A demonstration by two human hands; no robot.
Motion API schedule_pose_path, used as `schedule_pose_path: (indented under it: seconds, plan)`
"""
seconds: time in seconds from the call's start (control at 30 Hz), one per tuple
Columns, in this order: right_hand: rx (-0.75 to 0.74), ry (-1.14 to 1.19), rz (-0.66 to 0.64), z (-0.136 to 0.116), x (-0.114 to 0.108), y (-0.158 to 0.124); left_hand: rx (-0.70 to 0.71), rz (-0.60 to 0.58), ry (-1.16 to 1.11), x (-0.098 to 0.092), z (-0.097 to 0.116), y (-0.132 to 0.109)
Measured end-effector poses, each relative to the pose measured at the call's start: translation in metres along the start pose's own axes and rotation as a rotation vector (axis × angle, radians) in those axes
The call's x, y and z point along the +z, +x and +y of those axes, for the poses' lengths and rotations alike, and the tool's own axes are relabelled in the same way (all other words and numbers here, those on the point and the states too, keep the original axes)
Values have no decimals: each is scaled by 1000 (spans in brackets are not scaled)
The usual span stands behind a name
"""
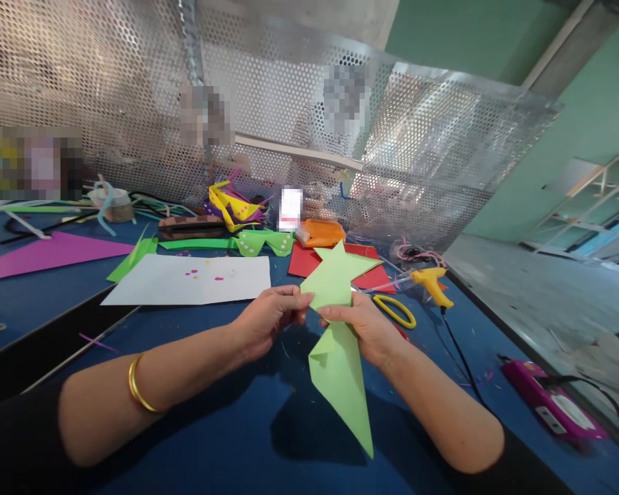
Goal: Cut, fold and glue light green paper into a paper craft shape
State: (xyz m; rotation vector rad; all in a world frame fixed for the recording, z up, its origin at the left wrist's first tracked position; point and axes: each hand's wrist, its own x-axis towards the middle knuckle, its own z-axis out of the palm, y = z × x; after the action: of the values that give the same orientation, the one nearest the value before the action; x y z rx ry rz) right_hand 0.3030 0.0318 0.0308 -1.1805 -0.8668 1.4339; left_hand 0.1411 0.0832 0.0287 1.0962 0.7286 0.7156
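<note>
The person's two hands are gripping a folded light green paper (333, 275) above the front part of a blue table (227, 440). The left hand (276, 313) is pinching the paper's left edge, with its thumb lying on the face and its other fingers curling beneath. The right hand (374, 326) is closing on the middle from the right, its thumb reaching across the front and its fingers mostly hiding behind. The paper is spreading into several points at its far end, while a long piece with a small folded flap is hanging below the hands and tapering to a tip. A gold bangle (135, 385) is circling the left forearm. Beyond the paper, red sheets (302, 260) are lying partly behind it, with an orange packet (322, 234) resting just past them. To the left, a white sheet (149, 282) is bearing a few small coloured bits, and green paper glasses (265, 243) are sitting just behind it. To the right, a yellow loop (411, 322) is lying near the right hand, a yellow glue gun (432, 282) is resting farther out with its black cord trailing, and a magenta device (551, 402) is standing near the table's right edge.
</note>
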Motion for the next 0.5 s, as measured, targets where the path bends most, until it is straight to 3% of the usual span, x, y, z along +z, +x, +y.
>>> schedule_pose_path:
  seconds: [0.13, 0.33, 0.5]
  plan:
    - [-11, 21, 37, -1, 1, 0, 43, -14, 61, 0, 1, -2]
    - [-27, -31, -5, 4, 1, -3, 250, 131, 255, 2, 4, -4]
    - [-37, -34, 3, 4, 0, -4, 237, 149, 244, 3, 3, -3]
